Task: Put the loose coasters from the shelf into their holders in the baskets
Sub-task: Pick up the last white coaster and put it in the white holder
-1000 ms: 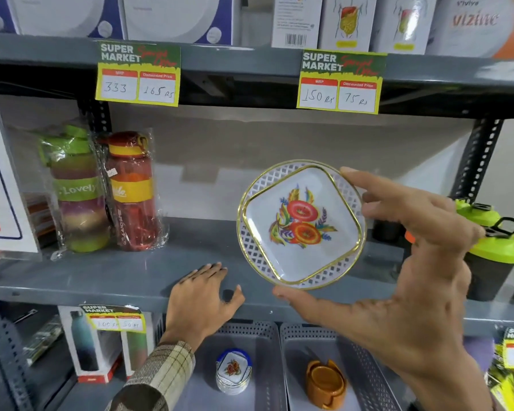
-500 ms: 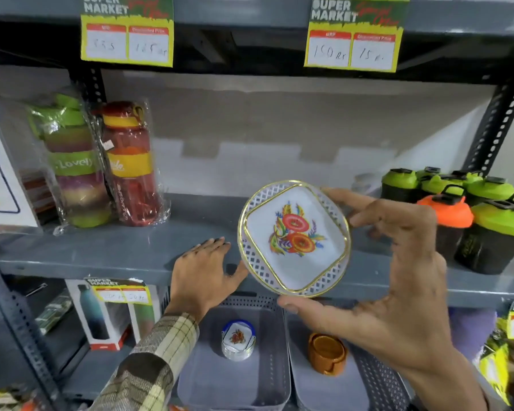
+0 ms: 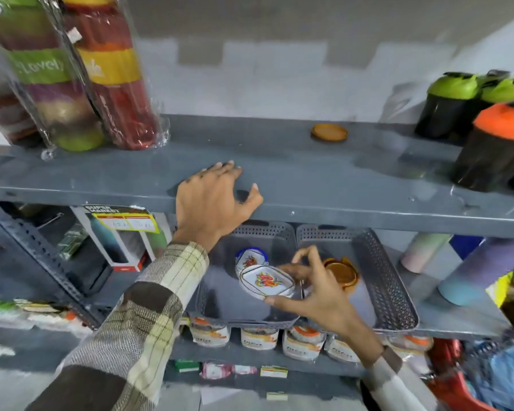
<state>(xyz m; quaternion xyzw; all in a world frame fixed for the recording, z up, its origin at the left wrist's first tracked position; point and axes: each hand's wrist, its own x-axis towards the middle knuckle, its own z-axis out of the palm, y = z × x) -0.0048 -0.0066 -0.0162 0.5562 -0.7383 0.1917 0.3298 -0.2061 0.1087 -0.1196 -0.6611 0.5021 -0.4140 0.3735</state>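
A person's right hand, pinching a floral coaster over the left basket, should level it squarely above the white holder before release, while the open left hand braces on the shelf.

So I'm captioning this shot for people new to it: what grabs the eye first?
The right hand holding a white floral coaster over the left grey basket, just in front of its holder. Behind, a lone brown coaster lies on the upper shelf, where the left hand rests.
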